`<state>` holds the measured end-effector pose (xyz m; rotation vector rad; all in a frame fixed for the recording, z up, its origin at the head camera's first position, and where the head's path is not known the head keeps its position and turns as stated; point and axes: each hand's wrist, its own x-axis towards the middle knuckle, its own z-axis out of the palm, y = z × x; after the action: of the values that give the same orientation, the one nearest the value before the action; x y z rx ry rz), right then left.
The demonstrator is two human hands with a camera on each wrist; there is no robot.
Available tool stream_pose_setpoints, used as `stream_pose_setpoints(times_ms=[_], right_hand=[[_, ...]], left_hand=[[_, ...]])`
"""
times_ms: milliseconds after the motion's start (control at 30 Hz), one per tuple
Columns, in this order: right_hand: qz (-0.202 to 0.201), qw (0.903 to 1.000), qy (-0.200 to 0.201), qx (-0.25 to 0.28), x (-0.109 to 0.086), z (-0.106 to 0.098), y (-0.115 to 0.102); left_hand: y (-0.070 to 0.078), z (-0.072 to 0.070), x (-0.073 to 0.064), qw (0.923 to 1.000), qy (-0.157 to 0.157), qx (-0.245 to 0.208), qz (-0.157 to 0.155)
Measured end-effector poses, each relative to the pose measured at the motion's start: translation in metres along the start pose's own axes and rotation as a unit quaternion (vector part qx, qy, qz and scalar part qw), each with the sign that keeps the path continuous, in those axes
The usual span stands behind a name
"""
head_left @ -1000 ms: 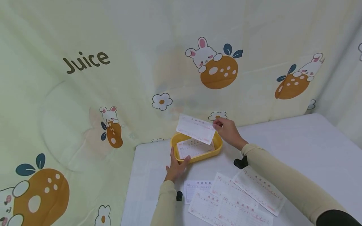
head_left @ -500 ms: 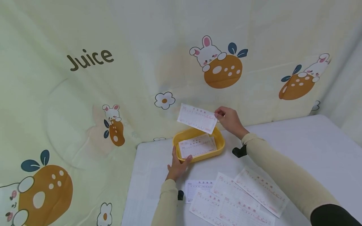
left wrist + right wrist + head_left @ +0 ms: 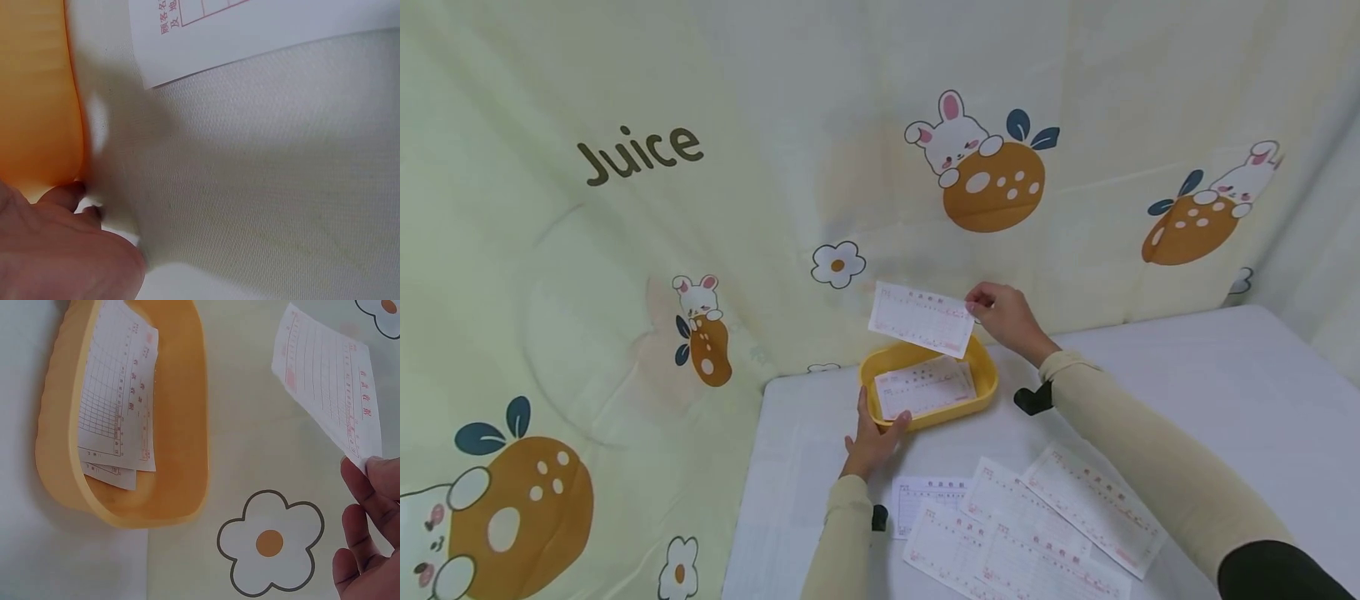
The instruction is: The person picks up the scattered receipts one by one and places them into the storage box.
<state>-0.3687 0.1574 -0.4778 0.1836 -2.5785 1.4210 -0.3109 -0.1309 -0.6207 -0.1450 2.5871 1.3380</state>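
My right hand point(image 3: 1011, 321) pinches a printed paper receipt point(image 3: 920, 318) by one corner, between thumb and forefinger. The receipt point(image 3: 328, 381) hangs over the far rim of a yellow plastic basket point(image 3: 981, 392), in front of the patterned cloth. Inside the basket lie a few more receipts point(image 3: 917, 390), overlapping at slightly different angles. At the basket's near left corner my left hand point(image 3: 872, 446) holds it, thumb at the front rim and fingers along the left side. In the left wrist view that hand point(image 3: 62, 250) is against the basket's orange-yellow wall point(image 3: 37, 94).
Several overlapping receipts point(image 3: 1045, 558) lie on the white table point(image 3: 1187, 392) nearer me, partly beneath my right forearm. One purple-printed slip point(image 3: 917, 498) is at their left. A cream cloth point(image 3: 760, 167) with rabbit and fruit prints hangs behind the table.
My right hand has raised the pinched receipt off the basket's receipts, uncovering more of them, then shifted it slightly left. The left hand stays on the basket. The head view has shifted a little.
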Motion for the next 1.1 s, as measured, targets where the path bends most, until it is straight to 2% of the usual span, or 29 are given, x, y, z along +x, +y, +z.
stream_pose_setpoints(times_ms=[233, 333, 600, 900, 1100], right_hand=[[-0.011, 0.9999, -0.008, 0.0, 0.001, 0.005, -0.002], [-0.008, 0.9998, -0.018, 0.0, 0.001, 0.009, -0.001], [-0.008, 0.9994, -0.033, -0.011, 0.001, 0.021, 0.016], [-0.017, 0.999, -0.033, -0.024, -0.001, 0.037, 0.03], [-0.023, 0.9989, -0.036, -0.018, -0.006, 0.045, 0.03]], left_hand=[[0.001, -0.003, -0.005, 0.9997, 0.007, -0.018, 0.013], [0.001, -0.003, -0.004, 0.9998, 0.008, -0.017, 0.006], [-0.006, 0.0, 0.003, 0.9999, 0.0, -0.006, 0.01], [0.001, -0.003, -0.001, 1.0, -0.006, -0.006, 0.003], [-0.001, -0.002, 0.001, 1.0, -0.004, 0.002, -0.008]])
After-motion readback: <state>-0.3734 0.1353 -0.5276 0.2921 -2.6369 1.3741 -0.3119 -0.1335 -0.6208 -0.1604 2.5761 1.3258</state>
